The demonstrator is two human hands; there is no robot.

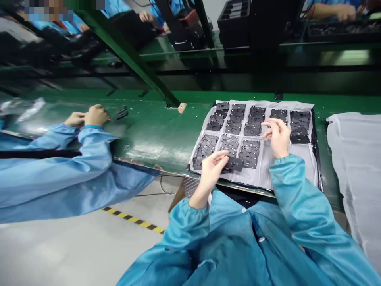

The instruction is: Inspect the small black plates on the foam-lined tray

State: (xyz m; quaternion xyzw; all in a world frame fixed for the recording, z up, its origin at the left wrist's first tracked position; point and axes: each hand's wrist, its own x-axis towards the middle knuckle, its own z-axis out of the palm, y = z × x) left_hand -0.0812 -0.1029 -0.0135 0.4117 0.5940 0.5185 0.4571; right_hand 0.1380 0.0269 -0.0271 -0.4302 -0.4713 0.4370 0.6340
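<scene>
We see a small black plate [235,163] at the lower middle of the frame, pinched at its left end by our left hand [212,169], just over the near edge of the tray [317,159]. Rows of black plates [238,127] lie on the tray's white sheet [300,153]. Our right hand [279,137] hovers above them, right of centre, fingers loosely curled and holding nothing. At left, a co-worker's hands [89,117] rest on the green belt [149,127]

My left hand [212,167] is pinched shut, thumb against fingers; my right hand [278,135] hovers, fingers loosely spread.
</scene>
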